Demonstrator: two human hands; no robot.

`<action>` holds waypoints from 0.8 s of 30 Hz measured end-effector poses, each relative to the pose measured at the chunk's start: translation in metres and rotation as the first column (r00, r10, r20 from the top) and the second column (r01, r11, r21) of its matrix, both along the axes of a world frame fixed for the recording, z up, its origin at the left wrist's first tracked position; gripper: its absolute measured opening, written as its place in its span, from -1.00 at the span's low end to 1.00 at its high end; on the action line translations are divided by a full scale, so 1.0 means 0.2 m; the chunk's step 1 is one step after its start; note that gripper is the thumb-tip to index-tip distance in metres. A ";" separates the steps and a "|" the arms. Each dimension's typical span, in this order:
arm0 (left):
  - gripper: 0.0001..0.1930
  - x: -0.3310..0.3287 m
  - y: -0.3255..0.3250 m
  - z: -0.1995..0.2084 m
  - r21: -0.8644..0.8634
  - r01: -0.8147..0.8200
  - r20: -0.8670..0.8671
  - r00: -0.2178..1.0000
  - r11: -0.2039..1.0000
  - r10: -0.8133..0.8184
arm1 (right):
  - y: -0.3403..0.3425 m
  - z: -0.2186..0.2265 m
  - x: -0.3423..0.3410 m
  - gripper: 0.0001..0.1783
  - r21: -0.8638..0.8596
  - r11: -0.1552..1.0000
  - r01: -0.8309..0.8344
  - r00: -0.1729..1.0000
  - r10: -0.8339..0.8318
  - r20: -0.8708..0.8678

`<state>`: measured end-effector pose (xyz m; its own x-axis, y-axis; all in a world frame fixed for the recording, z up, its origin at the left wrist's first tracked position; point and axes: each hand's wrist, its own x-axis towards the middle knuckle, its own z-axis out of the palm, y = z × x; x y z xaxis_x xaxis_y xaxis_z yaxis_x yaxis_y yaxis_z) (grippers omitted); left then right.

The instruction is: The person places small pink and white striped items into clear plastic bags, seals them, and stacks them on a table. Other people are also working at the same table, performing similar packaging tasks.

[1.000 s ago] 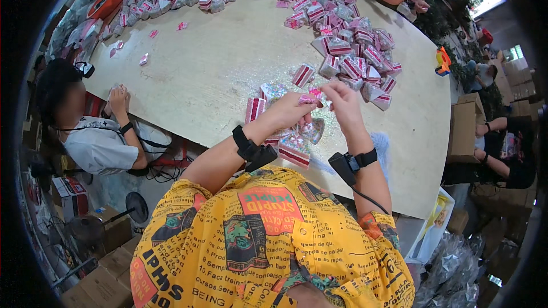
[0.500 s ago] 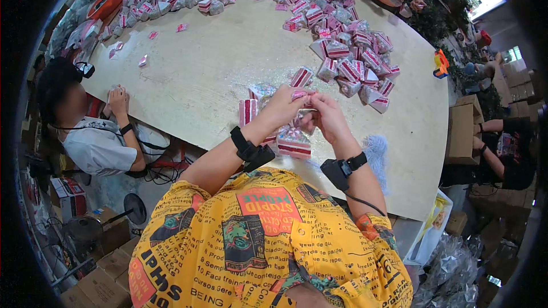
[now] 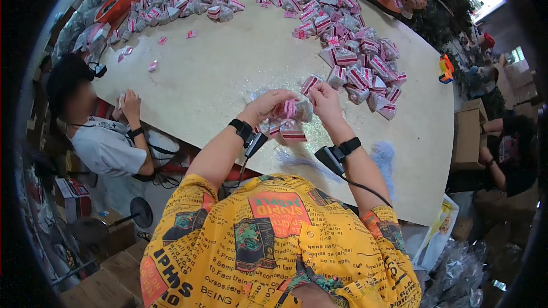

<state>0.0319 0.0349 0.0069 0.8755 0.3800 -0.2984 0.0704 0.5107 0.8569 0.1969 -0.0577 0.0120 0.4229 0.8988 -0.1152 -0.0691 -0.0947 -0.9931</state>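
Note:
My left hand (image 3: 265,106) is closed around a cake-slice-shaped piece in a clear bag (image 3: 303,110), with a bright pink tag (image 3: 290,108) showing by its fingers. Just to the right, my right hand (image 3: 326,104) is pinched at the bag's edge; what its fingertips hold is too small to make out. Below the hands lies another striped cake-slice piece (image 3: 293,132) in pink, white and dark red. A further striped slice (image 3: 310,84) rests just beyond my right fingers.
Bagged slices form a large heap (image 3: 357,51) at the far right and another (image 3: 171,3) at the far left. Loose pink tags (image 3: 152,66) lie on the pale table (image 3: 222,63). Pale blue strands (image 3: 383,162) are bunched at right. A co-worker (image 3: 108,137) sits on the left.
The pink tag and bagged piece now show in my left hand, which has turned. My hands, together before, have moved slightly apart. More pale strands are uncovered on the table near me.

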 end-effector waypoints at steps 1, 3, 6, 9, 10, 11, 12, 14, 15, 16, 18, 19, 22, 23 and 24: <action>-0.78 -0.02 0.03 -0.07 0.016 -0.004 -0.044 0.999 1.000 0.005 | 0.03 -0.04 0.00 -0.88 -0.001 1.000 0.001 1.000 -0.001 0.029; -0.85 -0.04 0.05 -0.12 0.082 -0.035 -0.116 0.992 0.996 0.044 | 0.06 -0.09 -0.01 -0.88 0.018 1.000 -0.013 0.993 0.010 0.118; -0.85 -0.02 0.04 -0.15 0.125 -0.074 -0.053 0.995 0.989 0.081 | 0.07 -0.11 -0.02 -0.88 -0.016 1.000 -0.002 0.991 0.004 0.134; -0.85 -0.01 0.07 -0.18 0.351 -0.029 -0.128 0.989 0.936 0.079 | 0.05 -0.07 0.00 -0.85 -0.075 0.995 -0.063 0.971 0.079 0.225; -0.84 -0.01 0.09 -0.17 0.451 0.010 -0.182 0.980 0.892 0.080 | 0.03 -0.04 0.01 -0.85 -0.155 0.980 -0.129 0.879 0.185 0.440; -0.84 -0.01 0.10 -0.15 0.557 0.021 -0.224 0.966 0.830 0.126 | 0.00 0.00 0.03 -0.85 -0.244 0.954 -0.172 0.729 0.290 0.620; -0.84 -0.01 0.11 -0.09 0.654 0.044 -0.259 0.951 0.755 0.169 | -0.03 0.03 0.06 -0.84 -0.338 0.923 -0.183 0.532 0.382 0.755; -0.85 0.01 0.10 -0.05 0.721 -0.055 -0.144 0.963 0.691 0.228 | -0.03 -0.01 0.12 -0.80 -0.457 0.872 -0.176 0.412 0.487 0.770; -0.85 0.01 0.09 -0.05 0.683 -0.185 -0.001 0.967 0.706 0.254 | -0.03 0.04 0.09 -0.80 -0.473 0.859 -0.195 0.396 0.510 0.764; -0.85 0.02 0.07 -0.05 0.625 -0.304 0.142 0.950 0.719 0.279 | -0.04 0.07 0.07 -0.81 -0.490 0.847 -0.206 0.382 0.531 0.756; -0.84 0.08 0.00 -0.09 0.524 -0.357 0.173 0.934 0.773 0.314 | 0.00 0.10 -0.03 -0.84 -0.290 0.916 -0.275 0.381 0.381 0.842; -0.84 0.11 -0.03 -0.10 0.470 -0.381 0.188 0.924 0.796 0.332 | 0.01 0.12 -0.06 -0.85 -0.185 0.933 -0.308 0.384 0.300 0.873; -0.86 0.13 -0.06 -0.09 0.469 -0.324 0.076 0.942 0.822 0.328 | 0.01 0.16 -0.09 -0.85 -0.051 0.972 -0.230 0.420 0.146 0.896; -0.86 0.14 -0.07 -0.07 0.394 -0.325 0.096 0.945 0.860 0.313 | 0.01 0.14 -0.04 -0.87 -0.051 0.978 -0.203 0.437 0.137 0.889; -0.85 0.13 -0.06 -0.07 0.407 -0.323 0.094 0.945 0.854 0.312 | 0.00 0.15 -0.01 -0.87 -0.040 0.979 -0.200 0.479 0.134 0.867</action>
<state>0.0585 0.0221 -0.0072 0.6911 0.7220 -0.0339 -0.0584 0.1025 0.9930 0.1958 -0.0583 0.0424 0.1211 0.9542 0.2734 0.8345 0.0513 -0.5485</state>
